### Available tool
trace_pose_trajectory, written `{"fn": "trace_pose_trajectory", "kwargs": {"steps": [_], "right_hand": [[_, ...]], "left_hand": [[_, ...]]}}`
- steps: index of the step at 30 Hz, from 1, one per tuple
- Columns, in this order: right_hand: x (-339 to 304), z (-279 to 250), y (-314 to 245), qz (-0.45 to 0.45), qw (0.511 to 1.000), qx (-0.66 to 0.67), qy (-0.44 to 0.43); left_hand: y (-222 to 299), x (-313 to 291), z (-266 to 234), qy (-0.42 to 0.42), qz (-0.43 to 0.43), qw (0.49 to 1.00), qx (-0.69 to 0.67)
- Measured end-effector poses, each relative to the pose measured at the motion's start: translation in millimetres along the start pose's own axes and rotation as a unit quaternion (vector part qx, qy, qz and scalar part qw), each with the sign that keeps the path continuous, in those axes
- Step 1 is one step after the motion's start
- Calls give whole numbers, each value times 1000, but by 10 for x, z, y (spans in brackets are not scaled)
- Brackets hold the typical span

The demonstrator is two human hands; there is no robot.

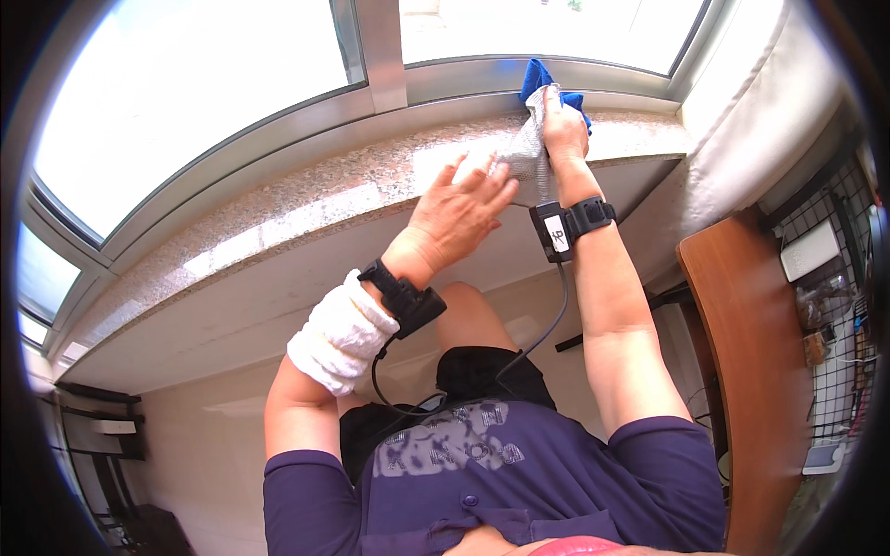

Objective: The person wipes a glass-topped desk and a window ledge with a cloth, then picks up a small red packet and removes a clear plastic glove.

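My right hand [565,130] is closed round a blue cloth [535,78] at the window frame's lower rail, right of the upright post. A silver-grey mesh cloth [528,144] is bunched in the same grip and trails down over the front of the stone sill [343,185]. My left hand [454,221] is held over the sill's front edge, its fingers spread. Their tips come close to the loose end of the mesh cloth; whether they touch it I cannot tell. The palm of the right hand is hidden.
Bright window panes [213,102] in a metal frame [378,56] curve along the far side. A pale curtain [742,120] hangs at the right, above a brown wooden desk [746,371] with a black wire grid [848,324]. Black cables [556,320] run from both wrist devices.
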State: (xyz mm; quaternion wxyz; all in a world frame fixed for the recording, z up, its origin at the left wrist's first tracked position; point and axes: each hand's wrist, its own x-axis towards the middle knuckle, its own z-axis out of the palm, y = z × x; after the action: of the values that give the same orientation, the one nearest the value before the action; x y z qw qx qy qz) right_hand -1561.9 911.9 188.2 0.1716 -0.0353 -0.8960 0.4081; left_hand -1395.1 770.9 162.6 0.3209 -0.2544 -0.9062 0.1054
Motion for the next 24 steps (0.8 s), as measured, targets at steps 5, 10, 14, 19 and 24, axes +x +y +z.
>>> {"fn": "trace_pose_trajectory", "kwargs": {"steps": [5,10,14,19,24], "right_hand": [[-93,-86,105,-83,993,-26,-84],[-10,-174,527,-286,955,-82,21],[88,-279,491,-143,973,169,70],[-630,-244,-309,-276,894,351,-40],[-1031,211,-382,-509,845,-95,-134]], "left_hand": [[-168,-89,-6,-2,-68,998,-5],[-498,-321,-209,-69,-135,988,20],[-603,-408,-215,-95,-152,983,-31],[-663,-514,-200,-88,-91,991,-51],[-726,-582,-317,-79,-68,990,-93]]}}
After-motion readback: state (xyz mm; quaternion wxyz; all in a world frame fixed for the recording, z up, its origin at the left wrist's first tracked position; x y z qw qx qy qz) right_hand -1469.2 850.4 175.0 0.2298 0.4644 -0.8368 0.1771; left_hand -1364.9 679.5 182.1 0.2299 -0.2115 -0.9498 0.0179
